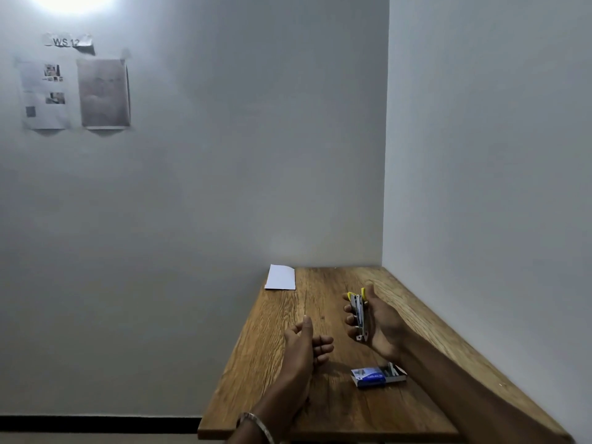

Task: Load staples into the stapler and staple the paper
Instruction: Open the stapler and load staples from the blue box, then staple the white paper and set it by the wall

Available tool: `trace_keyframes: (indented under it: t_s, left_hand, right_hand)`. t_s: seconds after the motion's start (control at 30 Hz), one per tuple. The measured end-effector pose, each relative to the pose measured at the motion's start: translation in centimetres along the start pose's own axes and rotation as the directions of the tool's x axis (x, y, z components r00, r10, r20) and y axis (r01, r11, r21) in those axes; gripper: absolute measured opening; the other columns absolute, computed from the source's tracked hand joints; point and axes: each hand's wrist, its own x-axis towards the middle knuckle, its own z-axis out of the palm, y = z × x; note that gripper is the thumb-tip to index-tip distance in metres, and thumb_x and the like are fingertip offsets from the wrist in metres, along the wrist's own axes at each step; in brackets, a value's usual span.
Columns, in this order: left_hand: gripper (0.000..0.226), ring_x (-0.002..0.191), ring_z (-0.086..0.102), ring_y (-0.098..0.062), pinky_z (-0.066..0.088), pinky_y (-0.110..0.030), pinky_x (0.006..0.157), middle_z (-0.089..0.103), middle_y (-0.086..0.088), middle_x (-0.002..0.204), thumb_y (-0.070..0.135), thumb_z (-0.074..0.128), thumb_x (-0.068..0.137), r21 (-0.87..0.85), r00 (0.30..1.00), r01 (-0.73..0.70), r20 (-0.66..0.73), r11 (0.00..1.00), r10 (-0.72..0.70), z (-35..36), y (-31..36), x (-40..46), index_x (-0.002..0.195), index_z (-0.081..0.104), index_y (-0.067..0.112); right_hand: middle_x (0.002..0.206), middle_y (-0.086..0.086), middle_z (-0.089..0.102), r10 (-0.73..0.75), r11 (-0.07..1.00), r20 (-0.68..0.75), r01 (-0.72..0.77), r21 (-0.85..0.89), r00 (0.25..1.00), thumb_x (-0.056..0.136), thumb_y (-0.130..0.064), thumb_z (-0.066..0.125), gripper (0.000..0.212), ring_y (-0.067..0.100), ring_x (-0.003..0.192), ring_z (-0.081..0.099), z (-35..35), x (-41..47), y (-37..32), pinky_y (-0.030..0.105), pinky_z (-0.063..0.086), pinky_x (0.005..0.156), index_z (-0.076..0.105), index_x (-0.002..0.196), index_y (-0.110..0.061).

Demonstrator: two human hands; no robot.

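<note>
A small metal stapler (358,310) with yellow trim is held upright above the wooden table (275,373) by my right hand (381,325), fingers wrapped around it. My left hand (304,344) hovers to its left with the thumb up and fingers loosely curled, holding nothing that I can see. A blue staple box (371,376) lies slid open on the table below my right wrist. A folded white paper (281,277) rests at the far left corner of the table, hanging slightly over the edge.
The table stands in a corner, with grey walls behind and to the right. Printed sheets (73,94) are taped to the back wall at upper left. The table's left edge drops to the floor.
</note>
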Motion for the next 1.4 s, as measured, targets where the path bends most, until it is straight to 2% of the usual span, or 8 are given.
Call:
trace_keyframes:
  t_s: [0.1, 0.2, 0.37, 0.53, 0.63, 1.07, 1.27, 1.4]
  left_hand:
    - [0.032, 0.072, 0.068, -0.018, 0.054, -0.030, 0.065, 0.072, -0.013, 0.091, 0.047, 0.041, 0.101, 0.032, 1.000, 0.000, 0.025, 0.999, 0.000, 0.0, 0.2, -0.1, 0.115, 0.037, 0.019]
    - [0.032, 0.072, 0.068, -0.017, 0.053, -0.029, 0.063, 0.071, -0.013, 0.092, 0.048, 0.040, 0.101, 0.060, 0.999, -0.007, 0.044, 0.998, 0.005, 0.1, 0.2, -0.3, 0.114, 0.038, 0.019]
    - [0.026, 0.073, 0.066, -0.017, 0.052, -0.028, 0.063, 0.070, -0.014, 0.090, 0.042, 0.043, 0.101, 0.080, 0.998, -0.035, 0.062, 0.996, 0.030, 0.2, 0.1, -0.5, 0.113, 0.041, 0.019]
    - [0.025, 0.072, 0.064, -0.017, 0.049, -0.026, 0.060, 0.069, -0.013, 0.088, 0.036, 0.043, 0.103, 0.088, 0.997, -0.029, 0.074, 0.996, 0.023, 0.3, 0.3, -0.7, 0.116, 0.041, 0.016]
    - [0.025, 0.071, 0.063, -0.017, 0.049, -0.025, 0.059, 0.067, -0.014, 0.087, 0.034, 0.043, 0.103, 0.094, 0.997, -0.035, 0.074, 0.995, 0.028, 0.4, 0.4, -0.8, 0.118, 0.040, 0.014]
    - [0.023, 0.073, 0.063, -0.016, 0.049, -0.024, 0.060, 0.068, -0.012, 0.089, 0.033, 0.047, 0.102, 0.138, 0.995, -0.068, 0.081, 0.988, 0.057, 0.4, 0.4, -0.9, 0.118, 0.043, 0.017]
    - [0.019, 0.094, 0.067, -0.013, 0.049, -0.023, 0.073, 0.069, 0.000, 0.104, 0.038, 0.053, 0.099, 0.378, 0.985, -0.167, 0.031, 0.911, 0.168, 0.1, -0.4, -0.7, 0.116, 0.051, 0.028]
    - [0.027, 0.099, 0.061, -0.005, 0.050, -0.017, 0.076, 0.064, 0.004, 0.119, 0.036, 0.057, 0.097, 0.669, 0.960, -0.224, 0.024, 0.709, 0.280, -0.5, -0.5, 0.4, 0.122, 0.054, 0.027]
  right_hand:
    - [0.070, 0.003, 0.057, -0.120, 0.913, -0.116, 0.064, -0.404, 0.986, 0.096, -0.060, 0.040, 0.057, 0.012, 0.054, 0.050, -0.6, -0.3, -0.7, 0.023, 0.041, 0.045, 0.057, 0.098, -0.006]
    - [0.079, 0.002, 0.057, -0.228, 0.466, -0.024, 0.087, -0.880, 0.973, 0.100, -0.045, 0.049, 0.031, 0.012, 0.067, 0.052, -1.9, -0.9, -1.5, 0.023, 0.043, 0.052, 0.055, 0.089, -0.016]
    - [0.084, -0.003, 0.065, -0.212, -0.013, 0.099, 0.099, -0.995, 0.972, 0.085, -0.024, 0.076, 0.011, 0.004, 0.073, 0.054, -3.6, -1.3, -0.8, 0.020, 0.042, 0.064, 0.065, 0.086, -0.023]
    - [0.069, -0.010, 0.059, -0.248, -0.116, 0.099, 0.072, -0.991, 0.964, 0.074, -0.027, 0.082, 0.029, 0.000, 0.062, 0.056, -4.5, -1.5, 0.4, 0.014, 0.039, 0.052, 0.056, 0.061, -0.032]
    - [0.075, -0.013, 0.061, -0.235, -0.134, 0.110, 0.080, -0.988, 0.966, 0.076, -0.030, 0.082, 0.011, 0.001, 0.069, 0.059, -4.4, -1.6, 0.8, 0.013, 0.039, 0.055, 0.071, 0.081, -0.028]
    - [0.123, 0.000, 0.064, -0.191, -0.127, 0.086, 0.062, -0.990, 0.978, 0.087, -0.038, 0.073, 0.050, 0.008, 0.103, 0.058, -4.1, -1.4, 0.6, 0.016, 0.045, 0.083, 0.061, 0.131, -0.020]
    - [0.133, -0.001, 0.058, -0.200, -0.183, 0.118, 0.082, -0.980, 0.973, 0.093, -0.046, 0.061, 0.051, 0.012, 0.117, 0.053, -2.6, -1.2, 1.0, 0.028, 0.045, 0.097, 0.054, 0.139, -0.023]
    - [0.143, -0.003, 0.052, -0.195, -0.206, 0.162, 0.121, -0.971, 0.967, 0.094, -0.048, 0.058, 0.051, 0.013, 0.131, 0.047, -1.5, -0.7, 0.9, 0.031, 0.040, 0.106, 0.052, 0.140, -0.027]
